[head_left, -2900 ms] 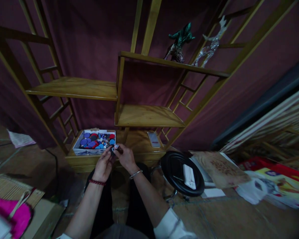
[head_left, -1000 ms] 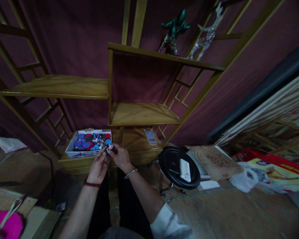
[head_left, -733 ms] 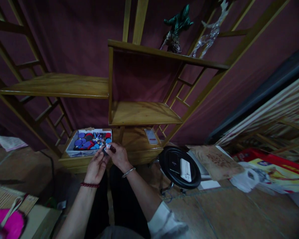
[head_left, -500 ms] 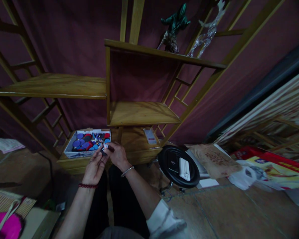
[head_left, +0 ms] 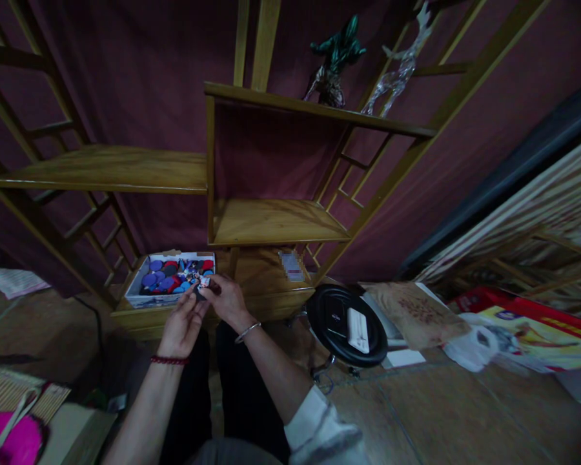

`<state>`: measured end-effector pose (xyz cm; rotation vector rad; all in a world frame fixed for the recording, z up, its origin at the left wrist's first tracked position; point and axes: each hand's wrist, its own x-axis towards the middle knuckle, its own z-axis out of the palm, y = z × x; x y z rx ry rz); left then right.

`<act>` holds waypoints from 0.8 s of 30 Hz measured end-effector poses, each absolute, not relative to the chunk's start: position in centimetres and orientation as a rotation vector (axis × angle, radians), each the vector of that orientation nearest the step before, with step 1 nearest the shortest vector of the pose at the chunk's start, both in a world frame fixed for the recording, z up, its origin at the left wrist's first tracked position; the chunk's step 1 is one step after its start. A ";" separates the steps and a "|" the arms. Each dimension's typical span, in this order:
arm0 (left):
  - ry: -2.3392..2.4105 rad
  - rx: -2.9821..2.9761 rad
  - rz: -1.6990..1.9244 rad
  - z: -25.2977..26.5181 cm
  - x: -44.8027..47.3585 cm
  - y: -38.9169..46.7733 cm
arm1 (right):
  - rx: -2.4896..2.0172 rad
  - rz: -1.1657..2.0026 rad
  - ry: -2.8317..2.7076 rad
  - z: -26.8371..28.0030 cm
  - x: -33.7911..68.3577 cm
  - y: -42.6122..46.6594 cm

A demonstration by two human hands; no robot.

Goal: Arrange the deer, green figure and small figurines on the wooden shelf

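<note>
Just in front of the white box (head_left: 155,300), my two hands meet around a small figurine (head_left: 204,282) with a white upper part and a dark base. My left hand (head_left: 183,324) pinches the dark base from below left. The fingers of my right hand (head_left: 227,301) close on the figurine from the right, hiding part of it. Inside the box lie several round discs (head_left: 150,279) in purple, blue, red and dark grey, with small figures (head_left: 190,265) among them. Details of the held figurine are too small to make out.
The box stands on the low board of a wooden shelf (head_left: 266,219). A green statuette (head_left: 339,61) and a clear deer figure (head_left: 399,71) stand above. To my right, a black round stool (head_left: 324,323) carries a white case (head_left: 358,329). A cardboard box (head_left: 80,429) sits lower left.
The figurine is turned slightly between my fingers, and its white part shows a little more. My hands stay in nearly the same place, and the view has shifted slightly.
</note>
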<state>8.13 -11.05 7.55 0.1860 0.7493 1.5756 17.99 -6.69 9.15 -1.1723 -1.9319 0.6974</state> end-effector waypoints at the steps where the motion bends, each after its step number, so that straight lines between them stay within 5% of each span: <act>1: 0.759 0.180 1.578 7.6 8.1 -11.1 | -1.175 0.706 -1.925 9.2 18.0 -6.7; 24: 0.737 0.230 1.606 8.9 9.0 -10.9 | -1.083 0.778 -1.881 9.4 19.2 -6.2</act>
